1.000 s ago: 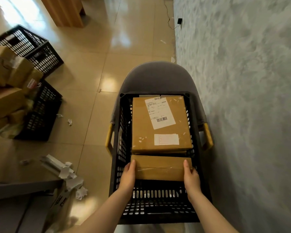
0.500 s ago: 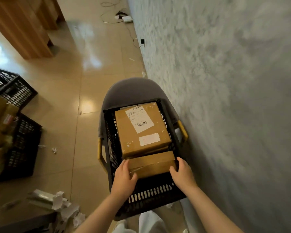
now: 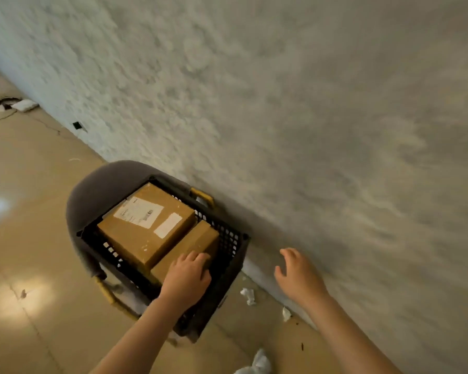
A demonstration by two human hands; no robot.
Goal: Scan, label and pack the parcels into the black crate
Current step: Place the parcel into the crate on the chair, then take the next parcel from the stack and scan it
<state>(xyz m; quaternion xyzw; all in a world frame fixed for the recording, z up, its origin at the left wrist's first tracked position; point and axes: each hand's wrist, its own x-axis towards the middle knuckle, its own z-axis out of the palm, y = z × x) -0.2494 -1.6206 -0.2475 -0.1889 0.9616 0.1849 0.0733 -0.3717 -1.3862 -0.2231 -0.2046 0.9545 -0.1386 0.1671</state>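
A grey textured wall (image 3: 308,117) fills most of the view, with the tan tiled floor (image 3: 33,211) running along its foot. Against the wall stands a grey chair (image 3: 92,190) with yellow arm loops, and the black crate (image 3: 227,268) sits on its seat, one side close to the wall. Inside the crate, the large parcel (image 3: 141,233) lies at the end farther from the person, its top face showing a white shipping label (image 3: 139,212) and a smaller white sticker (image 3: 168,225). The small parcel (image 3: 192,247), a plain brown box, lies in the crate just beside the large one, on the side toward the person, touching it and sitting lower.

The left hand (image 3: 187,276) rests on the small parcel's near end, palm down, fingers bent lightly over its top edge; whether they actually clasp it cannot be told. The right hand (image 3: 297,273) is outside the crate, between it and the wall, touching nothing, fingers relaxed and spread. White paper scraps (image 3: 248,295) lie on the floor beside the crate, at the wall's base.
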